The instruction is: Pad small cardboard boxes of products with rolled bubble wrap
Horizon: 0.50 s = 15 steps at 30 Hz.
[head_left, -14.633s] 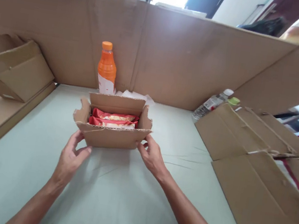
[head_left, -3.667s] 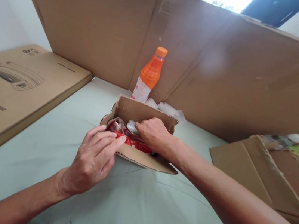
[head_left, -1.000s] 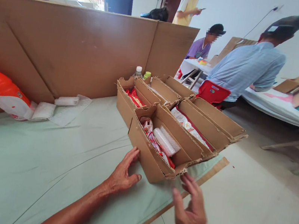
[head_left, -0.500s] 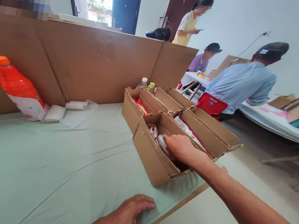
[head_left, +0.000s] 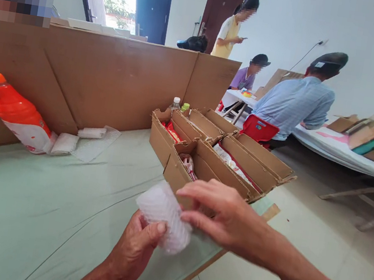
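A roll of bubble wrap, whitish and see-through, is held above the table by my left hand, thumb on its near side. My right hand is beside the roll's right side, its fingers apart and slightly bent; whether a fingertip touches the wrap I cannot tell. Just behind my hands stands a divided cardboard box. Its nearest compartment has a red-and-white packet in it, partly hidden. White-and-red packaging lies in the compartment to the right.
An orange bottle leans by a cardboard partition, with rolled and flat bubble wrap beside it. Two capped bottles stand behind the box. The table edge runs along the right. Several people sit or stand farther back.
My right hand has come out of the box's nearest compartment, and the bubble wrap roll is now out too. My left hand has risen from the table edge and closed on the roll.
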### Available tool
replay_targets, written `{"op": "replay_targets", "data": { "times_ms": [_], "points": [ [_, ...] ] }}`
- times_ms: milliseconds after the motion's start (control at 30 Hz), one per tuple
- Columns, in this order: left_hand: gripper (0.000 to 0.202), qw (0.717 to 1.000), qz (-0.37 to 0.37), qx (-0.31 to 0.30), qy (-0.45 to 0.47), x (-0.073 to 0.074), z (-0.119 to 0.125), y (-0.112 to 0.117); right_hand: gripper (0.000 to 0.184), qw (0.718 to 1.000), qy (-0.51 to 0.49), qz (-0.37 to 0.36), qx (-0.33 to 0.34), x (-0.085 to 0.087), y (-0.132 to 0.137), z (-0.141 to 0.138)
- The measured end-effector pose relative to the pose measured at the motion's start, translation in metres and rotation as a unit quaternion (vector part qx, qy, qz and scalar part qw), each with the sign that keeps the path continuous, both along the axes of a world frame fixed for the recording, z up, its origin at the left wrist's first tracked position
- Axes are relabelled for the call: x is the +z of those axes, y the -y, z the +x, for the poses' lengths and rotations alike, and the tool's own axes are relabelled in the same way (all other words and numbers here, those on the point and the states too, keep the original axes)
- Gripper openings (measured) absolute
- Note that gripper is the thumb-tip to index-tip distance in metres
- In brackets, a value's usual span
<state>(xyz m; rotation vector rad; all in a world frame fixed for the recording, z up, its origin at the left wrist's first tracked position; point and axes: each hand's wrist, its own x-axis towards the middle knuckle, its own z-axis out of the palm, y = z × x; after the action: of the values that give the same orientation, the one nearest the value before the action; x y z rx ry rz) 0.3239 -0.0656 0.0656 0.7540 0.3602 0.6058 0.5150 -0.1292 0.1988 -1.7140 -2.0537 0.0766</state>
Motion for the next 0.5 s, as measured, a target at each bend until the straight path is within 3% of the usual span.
{"op": "replay_targets", "data": {
  "times_ms": [33,133,200,300,433,500],
  "points": [
    [0.065,0.999,-0.032,-0.007,-0.014,0.0,-0.001,0.003,0.024,1.0,-0.016,-0.001,-0.022,0.0,-0.01,0.012],
    [0.048,0.994,-0.093,0.005,-0.058,-0.009,-0.008,0.008,0.03,0.979,-0.002,-0.007,-0.202,-0.004,-0.053,0.077],
    [0.044,0.991,-0.115,0.019,-0.069,-0.018,-0.013,0.009,0.028,0.958,0.067,-0.111,-0.254,-0.011,-0.081,0.122],
    [0.044,0.988,-0.128,0.033,-0.078,-0.027,-0.016,0.007,0.034,0.949,0.105,-0.191,-0.228,-0.023,-0.105,0.166],
    [0.048,0.986,-0.127,0.064,-0.086,-0.024,-0.016,-0.002,0.042,0.964,0.012,-0.186,-0.187,-0.031,-0.1,0.19],
    [0.048,0.986,-0.121,0.071,-0.091,-0.022,-0.016,-0.007,0.038,0.972,0.033,-0.156,-0.172,-0.036,-0.097,0.193]
  ]
}}
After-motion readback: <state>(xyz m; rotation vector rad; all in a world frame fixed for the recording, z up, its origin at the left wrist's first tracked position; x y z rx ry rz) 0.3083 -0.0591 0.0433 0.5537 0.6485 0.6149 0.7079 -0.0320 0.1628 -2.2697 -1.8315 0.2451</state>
